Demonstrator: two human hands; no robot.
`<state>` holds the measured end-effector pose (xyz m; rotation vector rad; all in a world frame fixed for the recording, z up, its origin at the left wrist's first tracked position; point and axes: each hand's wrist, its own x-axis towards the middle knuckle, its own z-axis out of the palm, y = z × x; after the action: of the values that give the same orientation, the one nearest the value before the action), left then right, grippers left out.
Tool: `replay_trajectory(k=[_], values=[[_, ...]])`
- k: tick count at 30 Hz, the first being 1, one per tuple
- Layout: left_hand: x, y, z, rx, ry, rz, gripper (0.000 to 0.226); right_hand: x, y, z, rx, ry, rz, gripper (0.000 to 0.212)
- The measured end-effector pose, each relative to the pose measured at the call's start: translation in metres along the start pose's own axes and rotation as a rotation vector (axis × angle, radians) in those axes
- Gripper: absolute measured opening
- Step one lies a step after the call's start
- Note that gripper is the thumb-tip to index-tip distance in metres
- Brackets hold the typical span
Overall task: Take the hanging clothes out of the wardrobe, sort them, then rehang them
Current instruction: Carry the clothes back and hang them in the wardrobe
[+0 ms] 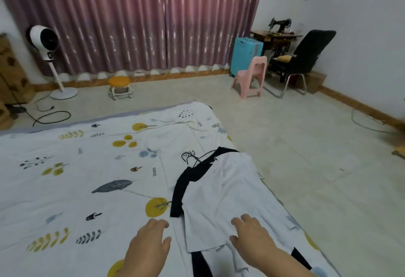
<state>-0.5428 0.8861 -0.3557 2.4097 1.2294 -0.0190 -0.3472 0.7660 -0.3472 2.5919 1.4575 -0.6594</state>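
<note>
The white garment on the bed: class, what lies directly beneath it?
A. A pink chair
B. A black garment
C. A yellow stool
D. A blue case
B: the white garment lies spread over a black garment whose edge shows along its left side and past its lower hem, with dark hangers at the collar end.

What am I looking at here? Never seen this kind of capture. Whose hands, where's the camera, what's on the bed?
There is no machine here: a person wears one wide-angle camera on the head, looking forward and down. The left hand hovers or rests open on the white leaf-printed bedspread. The right hand lies flat on a white garment with black trim, spread on the bed with thin black wire hangers at its collar end. Neither hand grips anything. Behind stand pink curtains, a white pedestal fan and a pink plastic chair.
</note>
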Motion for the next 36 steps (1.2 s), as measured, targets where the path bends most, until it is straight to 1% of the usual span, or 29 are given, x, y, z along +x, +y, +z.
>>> replay_trajectory(k=[3, 5, 7, 10, 13, 14, 16, 17, 19, 20, 22, 24, 26, 28, 30, 32, 33, 34, 36], values=[[0.047, 0.0, 0.037, -0.03, 0.011, -0.048, 0.038, 0.058, 0.007, 0.016, 0.003, 0.045, -0.015, 0.045], [0.078, 0.0, 0.061, -0.1, 0.035, -0.09, 0.039, 0.095, 0.011, 0.033, 0.017, 0.067, -0.018, 0.05], [0.105, -0.001, 0.084, -0.191, 0.091, -0.141, 0.04, 0.129, 0.015, 0.053, 0.043, 0.077, -0.02, 0.053], [0.141, -0.005, 0.111, -0.276, 0.174, -0.196, 0.041, 0.173, 0.014, 0.087, 0.085, 0.081, -0.075, 0.059], [0.174, -0.011, 0.128, -0.296, 0.236, -0.219, 0.042, 0.207, 0.009, 0.126, 0.11, 0.073, -0.111, 0.081], [0.186, -0.013, 0.132, -0.299, 0.244, -0.237, 0.043, 0.216, 0.009, 0.141, 0.118, 0.048, -0.11, 0.088], [0.212, -0.018, 0.139, -0.274, 0.228, -0.266, 0.05, 0.228, 0.009, 0.166, 0.085, 0.055, -0.119, 0.104], [0.226, -0.021, 0.142, -0.243, 0.207, -0.261, 0.054, 0.23, 0.01, 0.174, 0.033, 0.065, -0.113, 0.102], [0.252, -0.025, 0.148, -0.169, 0.165, -0.232, 0.065, 0.236, 0.012, 0.195, 0.056, 0.158, -0.079, 0.078], [0.265, -0.025, 0.151, -0.133, 0.145, -0.218, 0.072, 0.238, 0.013, 0.203, 0.061, 0.194, -0.081, 0.071], [0.286, -0.024, 0.158, -0.091, 0.112, -0.216, 0.084, 0.24, 0.014, 0.209, 0.055, 0.209, -0.097, 0.068], [0.303, -0.021, 0.167, -0.098, 0.09, -0.205, 0.093, 0.241, 0.012, 0.21, 0.049, 0.253, -0.1, 0.068], [0.314, -0.012, 0.179, -0.104, 0.05, -0.192, 0.096, 0.242, 0.013, 0.214, 0.077, 0.238, -0.092, 0.069], [0.318, 0.0, 0.184, -0.046, 0.038, -0.197, 0.086, 0.242, 0.016, 0.217, 0.093, 0.206, -0.065, 0.069], [0.313, 0.012, 0.184, -0.109, 0.012, -0.177, 0.061, 0.238, 0.017, 0.208, 0.077, 0.205, -0.076, 0.075], [0.3, 0.022, 0.183, -0.243, 0.032, -0.151, 0.039, 0.233, 0.018, 0.201, -0.004, 0.135, -0.141, 0.094], [0.291, 0.026, 0.182, -0.28, 0.084, -0.147, 0.031, 0.227, 0.02, 0.197, 0.006, 0.082, -0.186, 0.101], [0.28, 0.03, 0.181, -0.292, 0.137, -0.139, 0.025, 0.22, 0.022, 0.192, 0.005, 0.062, -0.21, 0.103], [0.256, 0.04, 0.175, -0.263, 0.206, -0.062, 0.028, 0.204, 0.029, 0.18, 0.021, 0.076, -0.178, 0.087]])
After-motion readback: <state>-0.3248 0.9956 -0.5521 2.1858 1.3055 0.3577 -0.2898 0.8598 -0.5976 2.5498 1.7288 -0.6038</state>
